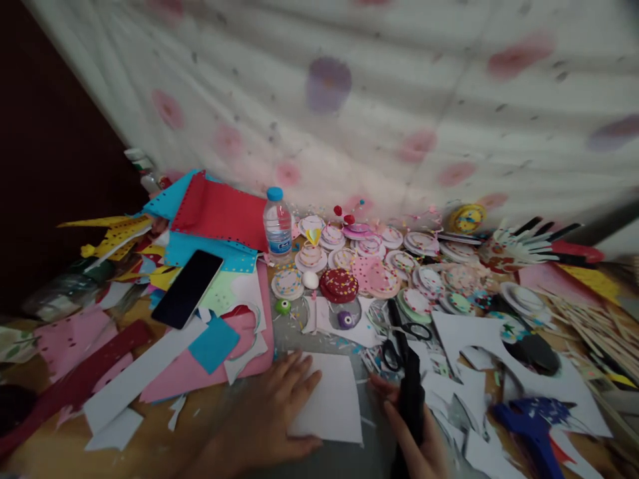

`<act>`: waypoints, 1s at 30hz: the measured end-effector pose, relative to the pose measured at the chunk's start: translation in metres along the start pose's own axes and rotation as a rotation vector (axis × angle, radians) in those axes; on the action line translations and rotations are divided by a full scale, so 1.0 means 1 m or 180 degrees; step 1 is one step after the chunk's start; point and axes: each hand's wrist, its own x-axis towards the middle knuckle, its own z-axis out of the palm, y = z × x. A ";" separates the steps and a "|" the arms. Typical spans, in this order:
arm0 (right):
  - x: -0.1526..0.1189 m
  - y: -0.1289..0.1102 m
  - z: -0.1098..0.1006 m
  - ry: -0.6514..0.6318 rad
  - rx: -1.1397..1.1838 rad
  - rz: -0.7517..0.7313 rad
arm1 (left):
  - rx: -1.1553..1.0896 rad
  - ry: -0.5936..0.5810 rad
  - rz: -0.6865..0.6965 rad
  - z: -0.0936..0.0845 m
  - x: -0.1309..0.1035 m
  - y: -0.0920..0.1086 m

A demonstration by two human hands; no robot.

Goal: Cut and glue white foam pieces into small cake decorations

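Note:
My left hand point(282, 402) lies flat with its fingers spread, pressing the left side of a white paper sheet point(332, 399) on a grey work surface. My right hand point(419, 432), right of the sheet, is closed around a long black tool point(412, 392) whose exact kind I cannot make out. The tool points away from me. Black-handled scissors point(392, 356) lie just beyond that hand, partly hidden by the tool. Small cut-paper strips are scattered around them. Left of the sheet are a blue paper square point(213, 342) and pink paper point(174, 386).
A phone point(187, 289) lies on the left among coloured papers. A water bottle point(277, 226) stands at the back, beside several decorated paper discs point(369, 246). A blue glue gun point(529, 426) and wooden sticks point(574, 319) lie right. A flowered curtain point(349, 120) hangs behind.

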 end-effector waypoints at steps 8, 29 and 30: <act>0.004 -0.017 0.017 -0.0399 0.0293 0.0142 | -0.0888 0.0959 -0.0254 -0.038 0.004 0.004; -0.011 -0.020 0.026 -0.0221 0.0993 0.0601 | -0.4480 0.1002 -0.2098 -0.002 -0.007 0.031; -0.013 -0.021 0.024 -0.0282 0.1008 0.0629 | -0.4572 0.1046 -0.2179 0.000 -0.008 0.033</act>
